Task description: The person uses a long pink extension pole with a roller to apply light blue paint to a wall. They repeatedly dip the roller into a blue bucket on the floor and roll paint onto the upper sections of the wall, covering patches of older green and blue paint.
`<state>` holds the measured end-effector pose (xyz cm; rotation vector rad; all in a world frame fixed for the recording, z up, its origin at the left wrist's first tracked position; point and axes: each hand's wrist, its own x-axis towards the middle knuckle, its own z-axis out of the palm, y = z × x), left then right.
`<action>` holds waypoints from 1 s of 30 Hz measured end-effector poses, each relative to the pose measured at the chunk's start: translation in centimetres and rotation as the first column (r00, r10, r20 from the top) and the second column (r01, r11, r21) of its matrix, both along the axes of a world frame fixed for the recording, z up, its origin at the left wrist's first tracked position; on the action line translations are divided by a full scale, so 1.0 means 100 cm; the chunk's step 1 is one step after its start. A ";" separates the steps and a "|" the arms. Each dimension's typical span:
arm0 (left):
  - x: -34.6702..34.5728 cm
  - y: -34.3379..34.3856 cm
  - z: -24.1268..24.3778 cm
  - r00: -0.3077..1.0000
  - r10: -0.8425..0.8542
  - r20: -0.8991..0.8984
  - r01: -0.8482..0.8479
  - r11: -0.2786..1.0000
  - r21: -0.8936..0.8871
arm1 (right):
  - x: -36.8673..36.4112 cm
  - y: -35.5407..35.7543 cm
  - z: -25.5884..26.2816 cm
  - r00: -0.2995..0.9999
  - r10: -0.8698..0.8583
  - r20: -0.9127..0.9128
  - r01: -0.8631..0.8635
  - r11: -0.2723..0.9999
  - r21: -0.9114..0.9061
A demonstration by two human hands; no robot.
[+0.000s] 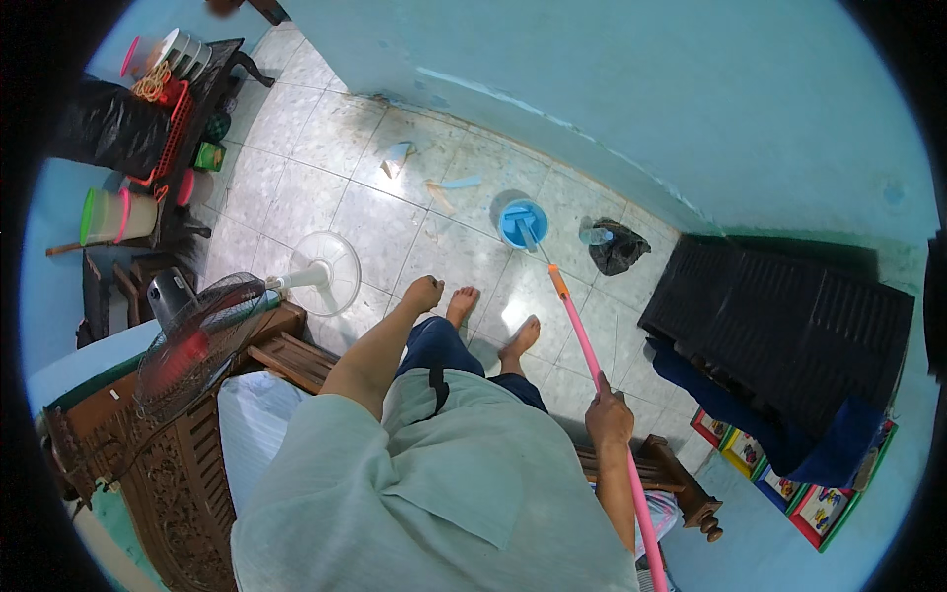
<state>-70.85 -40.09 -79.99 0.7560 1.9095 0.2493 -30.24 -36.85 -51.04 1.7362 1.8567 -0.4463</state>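
My right hand (610, 422) grips a pink extension pole (581, 333) with an orange end sleeve (558, 283). From the sleeve a thin metal rod runs to a paint roller (524, 228), whose head sits inside a small blue bucket (545, 213) on the floor. Over the floor, in front of my body, my left hand (423, 294) is curled, with nothing visible in it. A black plastic bag (620, 255) lies to the right of the bucket, a clear plastic bottle (594, 236) against it.
A standing fan (203, 337) leans at left, its round white base (342, 274) on the tiles. Paint scraps (397, 159) lie near the light-blue wall (629, 89). At right is a black slatted cabinet (777, 318). Behind me stands a carved wooden bed (166, 473); a laden black table (214, 81) is far left.
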 end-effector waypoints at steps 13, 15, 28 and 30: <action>-0.025 -0.032 -0.018 0.998 0.001 -0.059 -0.002 1.000 -0.011 | -0.014 0.020 -0.016 1.000 0.007 -0.020 -0.007 1.000 0.001; -0.026 -0.037 -0.020 0.996 0.018 -0.083 -0.019 1.000 -0.012 | -0.015 0.022 -0.016 1.000 0.008 -0.026 -0.008 1.000 0.003; -0.013 -0.033 -0.006 0.998 0.059 -0.005 -0.059 0.997 -0.042 | 0.013 0.028 0.039 1.000 0.009 -0.028 -0.010 1.000 -0.030; -0.012 -0.032 -0.004 0.999 0.050 -0.016 -0.050 0.998 -0.025 | 0.006 0.033 0.024 0.999 0.001 -0.033 -0.002 0.999 -0.040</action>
